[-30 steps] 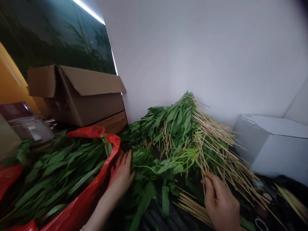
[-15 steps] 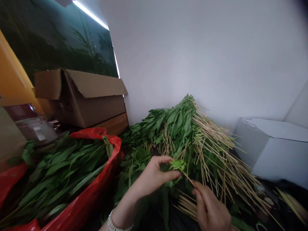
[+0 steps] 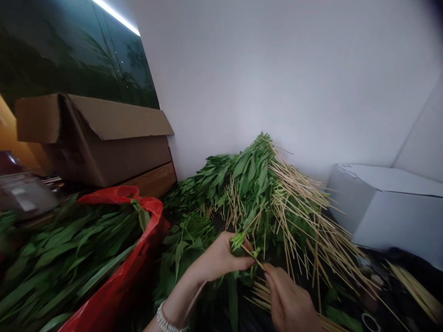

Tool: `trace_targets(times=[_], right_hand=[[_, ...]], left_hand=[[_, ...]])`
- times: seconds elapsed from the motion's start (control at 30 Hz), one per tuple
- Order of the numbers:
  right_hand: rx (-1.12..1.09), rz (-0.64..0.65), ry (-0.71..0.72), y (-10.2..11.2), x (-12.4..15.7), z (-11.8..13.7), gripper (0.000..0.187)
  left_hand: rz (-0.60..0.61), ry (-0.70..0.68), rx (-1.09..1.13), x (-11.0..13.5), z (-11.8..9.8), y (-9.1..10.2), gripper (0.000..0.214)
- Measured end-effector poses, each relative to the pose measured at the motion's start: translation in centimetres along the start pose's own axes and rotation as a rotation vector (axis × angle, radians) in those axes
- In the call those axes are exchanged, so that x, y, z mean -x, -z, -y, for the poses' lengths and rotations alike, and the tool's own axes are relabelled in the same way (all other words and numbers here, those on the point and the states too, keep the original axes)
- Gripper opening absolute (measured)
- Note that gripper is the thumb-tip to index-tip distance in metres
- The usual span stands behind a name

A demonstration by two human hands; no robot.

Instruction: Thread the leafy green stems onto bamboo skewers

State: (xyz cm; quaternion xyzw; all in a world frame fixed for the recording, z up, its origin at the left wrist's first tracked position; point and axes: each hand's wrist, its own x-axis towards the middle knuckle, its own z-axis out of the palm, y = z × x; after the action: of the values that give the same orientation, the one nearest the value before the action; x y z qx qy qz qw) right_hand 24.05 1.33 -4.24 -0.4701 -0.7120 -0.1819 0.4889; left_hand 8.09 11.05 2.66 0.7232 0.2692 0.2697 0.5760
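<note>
Before the heap of leaves (image 3: 251,170), our left hand (image 3: 219,258) pinches a green sprig (image 3: 237,240) and our right hand (image 3: 292,299) grips a thin stick (image 3: 257,261) against it, both between the red bag (image 3: 119,281) and the white box (image 3: 398,216).

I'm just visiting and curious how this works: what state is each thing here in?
Thin stick: slanted, greens along it
Left hand: curled around greens
Right hand: pinching the stick
Red bag: open, holding leaves
Cardboard box: flaps unfolded
White box: top closed
Leafy pile: heaped, sticks poking out
Light strip: lit
</note>
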Motion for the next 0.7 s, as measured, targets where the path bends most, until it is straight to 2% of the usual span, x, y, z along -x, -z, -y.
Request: trace_targets(times=[0.1,0.2,0.27,0.37,0.43,0.53,0.7], right_hand=[[-0.020,0.036,-0.026,-0.4,0.5,-0.3,0.023],[-0.026,0.040,-0.065,-0.7,1.4,-0.5,0.022],[-0.021,0.037,-0.074,-0.9,1.9,-0.4,0.023],[-0.018,0.057,-0.054,-1.1,2.3,-0.5,0.024],[-0.012,0.080,-0.027,-1.2,2.4,-0.6,0.025],[0.014,0.077,0.003,-1.2,2.4,-0.9,0.025],[0.033,0.086,0.021,-1.0,2.2,-1.0,0.025]], left_hand=[[-0.020,-0.024,0.120,0.0,1.3,0.5,0.034],[-0.141,-0.054,0.292,0.1,2.3,1.4,0.053],[-0.223,-0.041,0.347,0.1,2.7,1.8,0.050],[-0.265,0.003,0.356,0.0,3.1,1.6,0.037],[-0.261,0.011,0.328,-0.1,3.1,1.0,0.031],[-0.195,0.005,0.292,-0.1,3.1,0.2,0.030],[-0.158,-0.006,0.377,0.0,3.0,0.1,0.047]])
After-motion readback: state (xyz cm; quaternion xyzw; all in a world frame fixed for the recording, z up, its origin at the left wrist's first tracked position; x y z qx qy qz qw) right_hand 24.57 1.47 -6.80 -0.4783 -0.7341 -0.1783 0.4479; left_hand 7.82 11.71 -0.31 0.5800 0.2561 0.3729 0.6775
